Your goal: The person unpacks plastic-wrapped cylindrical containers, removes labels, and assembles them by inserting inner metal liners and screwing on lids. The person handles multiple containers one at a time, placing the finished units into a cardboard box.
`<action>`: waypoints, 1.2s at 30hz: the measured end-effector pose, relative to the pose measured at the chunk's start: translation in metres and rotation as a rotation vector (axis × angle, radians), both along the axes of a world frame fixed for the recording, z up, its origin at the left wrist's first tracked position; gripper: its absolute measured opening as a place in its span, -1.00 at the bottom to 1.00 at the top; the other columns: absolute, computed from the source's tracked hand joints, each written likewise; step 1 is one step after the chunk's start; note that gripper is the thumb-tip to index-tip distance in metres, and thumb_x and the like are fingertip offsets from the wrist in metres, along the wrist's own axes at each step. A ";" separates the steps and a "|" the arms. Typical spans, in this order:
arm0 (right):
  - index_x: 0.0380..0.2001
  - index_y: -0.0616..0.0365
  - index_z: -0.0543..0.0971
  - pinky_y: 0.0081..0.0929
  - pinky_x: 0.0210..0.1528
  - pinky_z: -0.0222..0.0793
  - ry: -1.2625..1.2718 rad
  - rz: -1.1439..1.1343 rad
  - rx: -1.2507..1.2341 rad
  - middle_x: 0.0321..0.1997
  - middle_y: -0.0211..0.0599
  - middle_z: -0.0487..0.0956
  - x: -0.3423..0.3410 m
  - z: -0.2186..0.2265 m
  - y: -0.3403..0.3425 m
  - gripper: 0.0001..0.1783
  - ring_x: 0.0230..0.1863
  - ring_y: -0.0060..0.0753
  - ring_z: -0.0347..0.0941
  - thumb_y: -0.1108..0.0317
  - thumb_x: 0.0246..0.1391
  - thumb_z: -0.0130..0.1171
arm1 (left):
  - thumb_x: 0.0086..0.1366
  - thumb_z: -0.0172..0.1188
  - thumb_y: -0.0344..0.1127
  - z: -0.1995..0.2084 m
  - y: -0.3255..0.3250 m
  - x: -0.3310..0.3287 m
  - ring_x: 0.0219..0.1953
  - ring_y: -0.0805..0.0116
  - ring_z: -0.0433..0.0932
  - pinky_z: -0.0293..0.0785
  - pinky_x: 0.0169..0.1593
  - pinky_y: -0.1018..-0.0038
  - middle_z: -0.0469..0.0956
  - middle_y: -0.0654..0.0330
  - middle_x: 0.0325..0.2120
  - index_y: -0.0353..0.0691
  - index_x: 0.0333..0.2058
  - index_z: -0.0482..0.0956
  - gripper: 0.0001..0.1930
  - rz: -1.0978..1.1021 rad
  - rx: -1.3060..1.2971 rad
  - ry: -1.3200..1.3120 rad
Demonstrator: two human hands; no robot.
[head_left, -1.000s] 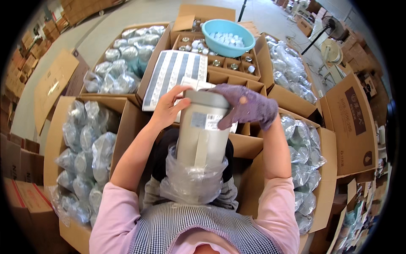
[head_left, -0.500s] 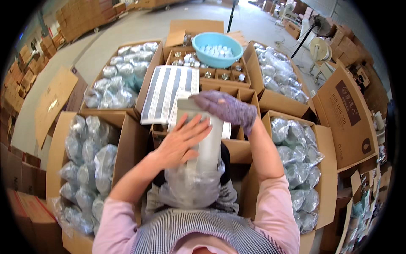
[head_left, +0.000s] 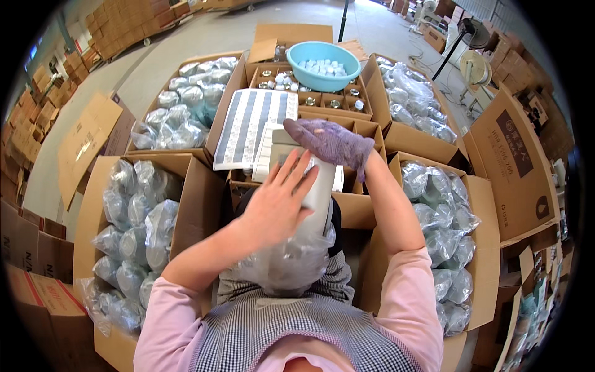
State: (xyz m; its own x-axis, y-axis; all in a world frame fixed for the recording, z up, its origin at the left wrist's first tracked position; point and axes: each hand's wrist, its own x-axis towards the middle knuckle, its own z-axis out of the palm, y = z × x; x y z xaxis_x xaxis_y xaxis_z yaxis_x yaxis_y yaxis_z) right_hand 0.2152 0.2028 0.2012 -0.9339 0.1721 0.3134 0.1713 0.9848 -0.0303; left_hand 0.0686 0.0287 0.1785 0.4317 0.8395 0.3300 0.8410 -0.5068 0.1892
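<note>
A long, pale grey, smooth-sided object [head_left: 318, 197] lies lengthwise over my lap; its exact kind I cannot make out. Clear plastic film [head_left: 288, 266] is bunched around its near end. My left hand [head_left: 277, 201], bare, is over its left side with the fingers spread; whether the palm touches it I cannot tell. At the far end my right hand [head_left: 328, 144], in a purple knit glove, lies across the top with its fingers stretched out flat. Just beyond, a sheet of printed labels [head_left: 254, 127] rests on a divided carton [head_left: 356, 201].
A blue basin [head_left: 323, 67] of small white caps sits on a divided carton of jars. Open cartons of film-wrapped goods stand at near left [head_left: 133, 223], near right [head_left: 440, 242], far left [head_left: 186, 102] and far right [head_left: 412, 102]. Large carton flaps [head_left: 511, 164] rise at right.
My left hand has lifted a little and shifted, its fingers still spread. My right hand stays at the far end of the grey object. The whole view has shifted slightly.
</note>
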 end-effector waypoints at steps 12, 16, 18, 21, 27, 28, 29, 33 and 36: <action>-0.36 0.24 0.71 -0.58 -0.34 0.42 0.637 0.006 -0.921 -0.45 -0.29 0.66 0.015 0.052 -0.086 -0.71 -0.39 -0.66 0.51 0.28 0.21 0.09 | 0.49 -0.08 -0.24 -0.182 0.054 -0.093 0.11 0.21 0.48 0.45 0.15 0.32 0.40 -0.01 0.17 -0.28 0.29 0.22 -0.53 -0.392 -0.607 -0.890; -0.57 0.34 0.56 -0.46 -0.16 0.48 0.960 0.329 -1.095 -0.44 -0.14 0.63 0.019 -0.009 -0.036 -0.51 -0.35 -0.36 0.57 0.26 0.34 -0.15 | 0.44 -0.01 -0.15 -0.073 0.079 -0.027 0.18 0.09 0.43 0.40 0.23 0.13 0.28 -0.03 0.27 -0.20 0.34 0.16 -0.43 -0.493 -0.707 -1.852; -0.41 0.41 0.58 -0.38 -0.05 0.45 0.922 0.257 -1.059 -0.43 -0.10 0.62 0.013 -0.013 -0.026 -0.56 -0.30 -0.21 0.57 0.27 0.33 -0.15 | 0.40 -0.01 0.03 -0.038 0.075 -0.022 0.21 -0.10 0.38 0.36 0.28 -0.03 0.15 -0.10 0.32 -0.11 0.33 0.17 -0.38 -0.512 -0.629 -2.146; -0.12 0.41 0.57 -0.27 0.10 0.38 0.940 -0.231 -0.600 -0.21 0.00 0.62 0.008 0.008 -0.051 -0.59 -0.07 0.01 0.53 0.26 0.25 -0.09 | 0.45 -0.18 0.16 -0.048 0.086 -0.060 0.31 0.00 0.26 0.32 0.29 0.09 0.10 -0.10 0.35 -0.18 0.07 0.34 -0.48 -0.659 -0.538 -1.835; 0.28 0.29 0.33 -0.20 0.44 -0.03 0.786 -0.272 -1.083 0.34 -0.11 0.35 0.011 -0.029 -0.006 -0.19 0.44 -0.10 0.12 -0.21 0.35 -0.39 | 0.31 0.04 0.30 -0.021 0.083 -0.058 0.32 0.01 0.25 -0.01 0.39 0.11 0.30 -0.11 0.25 -0.32 0.11 0.33 -0.26 -0.208 0.100 -1.065; 0.32 0.27 0.25 -0.22 0.45 -0.04 1.033 -0.173 -1.171 0.39 -0.08 0.26 0.008 -0.035 -0.012 -0.17 0.44 -0.10 0.10 -0.25 0.32 -0.31 | 0.27 0.08 0.33 -0.017 0.082 -0.068 0.31 0.04 0.26 0.04 0.37 0.10 0.33 -0.08 0.24 -0.36 0.19 0.27 -0.16 -0.297 0.110 -1.057; 0.35 0.26 0.21 -0.23 0.45 -0.04 1.066 -0.089 -1.142 0.42 -0.05 0.21 0.005 -0.033 -0.007 -0.15 0.45 -0.10 0.09 -0.26 0.30 -0.26 | 0.26 0.08 0.34 -0.021 0.088 -0.073 0.30 0.05 0.28 0.08 0.36 0.10 0.33 -0.06 0.23 -0.37 0.24 0.21 -0.11 -0.355 0.164 -1.165; 0.38 0.25 0.13 -0.23 0.45 -0.05 0.690 -0.091 -0.827 0.44 0.03 0.15 0.006 -0.052 0.028 -0.17 0.45 -0.06 0.09 -0.21 0.31 -0.34 | 0.23 -0.03 0.47 0.000 0.102 -0.060 0.30 0.03 0.27 0.06 0.37 0.14 0.28 -0.10 0.24 -0.40 0.20 0.30 -0.04 -0.090 -0.069 -1.123; 0.38 0.29 0.11 -0.23 0.47 -0.07 0.769 -0.279 -0.987 0.45 0.01 0.13 -0.006 -0.076 0.052 -0.16 0.44 -0.07 0.11 -0.22 0.37 -0.57 | 0.18 -0.01 0.51 0.010 0.105 -0.073 0.35 0.01 0.20 0.02 0.39 0.11 0.24 -0.13 0.28 -0.41 0.17 0.39 -0.02 -0.206 0.154 -0.873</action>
State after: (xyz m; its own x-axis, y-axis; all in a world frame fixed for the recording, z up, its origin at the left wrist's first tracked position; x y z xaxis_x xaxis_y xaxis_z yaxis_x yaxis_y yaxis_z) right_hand 0.2091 0.2546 0.1253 -0.4653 0.7986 0.3818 -0.0195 0.4219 -0.9064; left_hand -0.0048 0.1335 0.1883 0.1124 0.6926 0.7125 0.3205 -0.7040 0.6338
